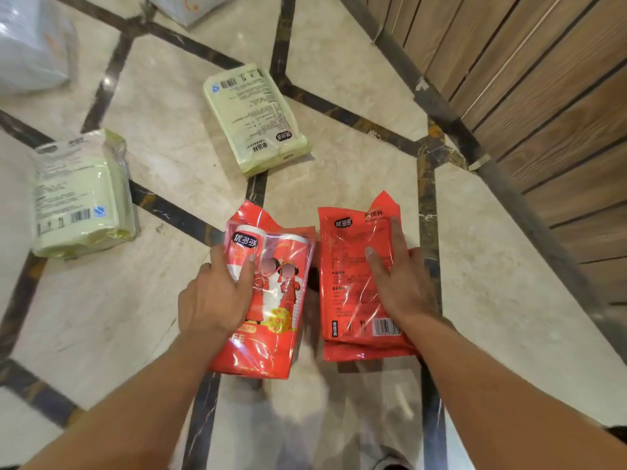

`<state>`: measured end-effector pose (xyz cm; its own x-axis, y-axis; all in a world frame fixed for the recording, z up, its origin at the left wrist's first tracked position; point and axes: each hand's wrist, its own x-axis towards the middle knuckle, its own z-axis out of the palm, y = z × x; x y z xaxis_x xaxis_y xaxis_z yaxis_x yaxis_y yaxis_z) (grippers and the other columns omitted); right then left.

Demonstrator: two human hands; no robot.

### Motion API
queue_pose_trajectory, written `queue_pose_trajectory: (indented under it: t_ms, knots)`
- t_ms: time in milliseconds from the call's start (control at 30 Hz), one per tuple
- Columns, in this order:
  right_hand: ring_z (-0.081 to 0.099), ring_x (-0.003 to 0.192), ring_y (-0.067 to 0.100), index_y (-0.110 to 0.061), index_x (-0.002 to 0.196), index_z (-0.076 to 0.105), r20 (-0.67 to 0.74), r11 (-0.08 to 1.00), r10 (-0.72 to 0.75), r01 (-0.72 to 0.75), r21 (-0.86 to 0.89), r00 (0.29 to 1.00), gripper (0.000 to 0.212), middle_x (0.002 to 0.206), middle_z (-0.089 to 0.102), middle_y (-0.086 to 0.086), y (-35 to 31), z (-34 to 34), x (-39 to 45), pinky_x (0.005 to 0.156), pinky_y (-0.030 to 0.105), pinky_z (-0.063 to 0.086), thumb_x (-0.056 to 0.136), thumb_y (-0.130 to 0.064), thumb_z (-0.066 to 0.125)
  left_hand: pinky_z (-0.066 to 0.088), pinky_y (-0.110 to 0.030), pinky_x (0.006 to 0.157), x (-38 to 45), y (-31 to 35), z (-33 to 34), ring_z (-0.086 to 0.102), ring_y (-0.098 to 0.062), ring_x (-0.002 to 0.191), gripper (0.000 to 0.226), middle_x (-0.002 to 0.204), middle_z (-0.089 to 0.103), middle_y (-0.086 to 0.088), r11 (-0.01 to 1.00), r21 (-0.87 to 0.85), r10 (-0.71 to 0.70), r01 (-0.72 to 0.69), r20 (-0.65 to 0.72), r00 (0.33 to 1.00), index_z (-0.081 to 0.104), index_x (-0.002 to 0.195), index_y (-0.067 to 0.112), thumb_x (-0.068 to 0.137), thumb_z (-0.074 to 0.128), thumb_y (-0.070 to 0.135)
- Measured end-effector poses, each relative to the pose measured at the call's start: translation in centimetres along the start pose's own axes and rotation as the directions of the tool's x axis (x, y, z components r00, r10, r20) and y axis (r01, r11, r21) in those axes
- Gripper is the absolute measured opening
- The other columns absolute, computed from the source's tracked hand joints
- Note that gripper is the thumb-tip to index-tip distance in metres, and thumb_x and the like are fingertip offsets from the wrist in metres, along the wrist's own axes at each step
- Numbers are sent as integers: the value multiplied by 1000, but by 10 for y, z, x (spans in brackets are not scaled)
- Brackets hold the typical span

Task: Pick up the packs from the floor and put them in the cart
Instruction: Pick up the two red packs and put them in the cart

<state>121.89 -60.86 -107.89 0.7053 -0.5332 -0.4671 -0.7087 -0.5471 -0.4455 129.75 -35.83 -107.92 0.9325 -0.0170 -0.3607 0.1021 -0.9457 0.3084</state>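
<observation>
Left hand (217,293) wrapping glossy red plastic pack of cups (271,293), right hand (397,279) gripping second red pack (353,266), both above marble floor (356,157). Firm grip needed; film slippery. Cart unseen.

Marble floor (356,157), dark inlay strips. Two pale green packs (258,118) (79,195) lie flat on it, well apart.
</observation>
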Motion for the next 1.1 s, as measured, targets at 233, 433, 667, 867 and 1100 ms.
queue_pose_trajectory:
  t_ms: [233,433,667,867,1100]
  knots:
    - [55,129,44,-40,165,-10,-28,990,61,-57,132,998,80,145,47,18,-43,-166,-86,108,50,42,104,-63,37,35,-43,80,-54,78,-173,64,-47,111,57,124,67,-26,997,-11,71,-71,37,997,43,140,16,105,36,60]
    - [64,120,30,-16,144,49,-220,927,82,7,376,972,63,125,67,1,-118,-382,-215,84,30,41,98,-57,59,45,-48,89,-144,198,-396,66,-45,112,58,118,71,-22,972,-31,233,-232,41,972,44,137,26,100,35,69]
    - [67,105,21,-32,114,55,-436,851,168,93,516,884,25,104,65,-6,-186,-638,-382,81,29,40,99,-48,65,48,-44,86,-261,354,-620,68,-41,109,55,115,74,-17,856,-64,511,-513,-47,859,49,134,26,100,37,68]
    - [66,118,33,-9,130,63,-635,856,292,101,507,715,45,122,72,14,-193,-776,-515,79,28,38,101,-43,64,51,-49,93,-352,471,-724,66,-46,113,56,117,71,-26,658,-76,747,-749,-61,662,49,133,27,98,41,70]
    - [59,130,39,-9,147,47,-764,839,507,-24,544,400,67,139,64,18,-148,-831,-706,98,40,45,99,-54,61,50,-51,96,-481,562,-749,63,-48,117,66,126,67,-28,359,-215,929,-908,-5,369,52,136,22,96,43,74]
